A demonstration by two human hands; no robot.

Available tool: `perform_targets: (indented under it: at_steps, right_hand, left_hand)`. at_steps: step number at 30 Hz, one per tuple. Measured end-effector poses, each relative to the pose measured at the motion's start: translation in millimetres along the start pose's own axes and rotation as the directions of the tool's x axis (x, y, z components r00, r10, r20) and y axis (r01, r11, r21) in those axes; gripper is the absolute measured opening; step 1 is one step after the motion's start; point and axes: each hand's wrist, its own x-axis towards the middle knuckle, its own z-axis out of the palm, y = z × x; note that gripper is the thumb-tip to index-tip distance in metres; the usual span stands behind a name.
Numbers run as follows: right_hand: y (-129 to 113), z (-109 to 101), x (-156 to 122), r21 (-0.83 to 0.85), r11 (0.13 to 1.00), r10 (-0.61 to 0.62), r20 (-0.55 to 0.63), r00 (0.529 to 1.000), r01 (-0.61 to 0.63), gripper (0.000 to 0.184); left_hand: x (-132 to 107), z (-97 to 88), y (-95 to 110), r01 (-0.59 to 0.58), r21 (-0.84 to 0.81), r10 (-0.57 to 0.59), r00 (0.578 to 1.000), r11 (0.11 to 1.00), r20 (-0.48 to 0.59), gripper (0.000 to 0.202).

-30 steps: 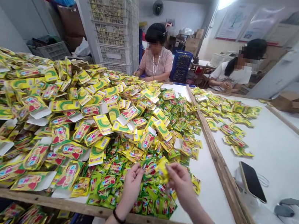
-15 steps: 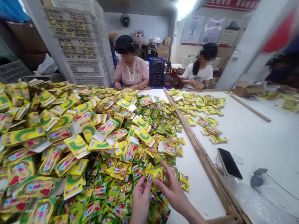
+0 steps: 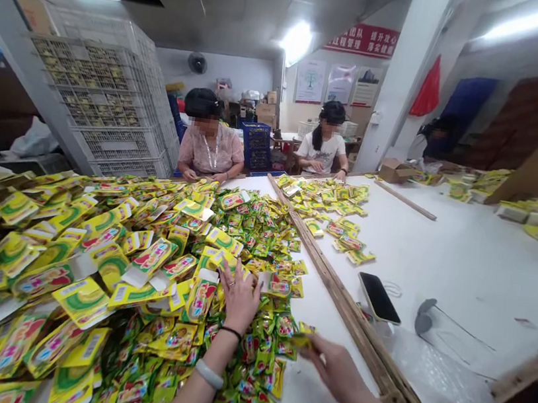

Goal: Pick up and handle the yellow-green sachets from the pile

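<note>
My left hand (image 3: pixel 239 296) reaches over the heap with its fingers apart, at the edge of the yellow cartons (image 3: pixel 223 240). Its fingertips are over a carton; whether they grip it I cannot tell. My right hand (image 3: pixel 338 370) pinches a small yellow packet (image 3: pixel 300 339) above the right edge of the heap. Below and between my hands lie many small green sachets (image 3: pixel 174 375). A flattened-looking open carton (image 3: pixel 280 285) with a white flap lies just right of my left fingers.
A wooden strip (image 3: pixel 332 280) divides the white table (image 3: pixel 446 253). Beyond it lie a phone (image 3: pixel 379 298), sunglasses (image 3: pixel 425 317), clear plastic (image 3: pixel 445 373) and more yellow packs (image 3: pixel 324 196). Two co-workers (image 3: pixel 213 150) (image 3: pixel 324 146) sit across the table. Stacked crates (image 3: pixel 98 97) stand at the left.
My hands, together at a yellow packet before, have parted. The left has gone forward to the cartons; the right has the packet and is farther right. The view has shifted right and up.
</note>
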Motion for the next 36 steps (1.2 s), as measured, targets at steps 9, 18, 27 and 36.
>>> perform_targets:
  at_steps: [9,18,27,36]
  right_hand:
    - [-52.6,-25.8,63.4,0.716,0.623,-0.060,0.446,0.893,-0.316,0.034]
    - [-103.6,19.5,35.1,0.806,0.455,-0.017,0.433,0.901,-0.379,0.029]
    - [-146.4,-24.5,72.2,0.678,0.726,-0.192,0.041,0.981,0.114,0.014]
    - [-160.1,-39.4,60.4,0.194,0.895,-0.442,0.495,0.748,0.400,0.021]
  left_hand:
    - [-40.7,-95.3,-17.8,0.063,-0.493,0.015,0.988,0.868,0.153,0.019]
    - [-82.4,-103.5,-10.9,0.516,-0.848,-0.277,0.838,0.118,0.471,0.038]
    - [-83.4,-119.6,3.8,0.665,-0.744,-0.075,0.747,0.065,0.661,0.036]
    - [-98.2,-121.0,-2.4,0.667,-0.690,0.099,0.695,0.281,0.712,0.032]
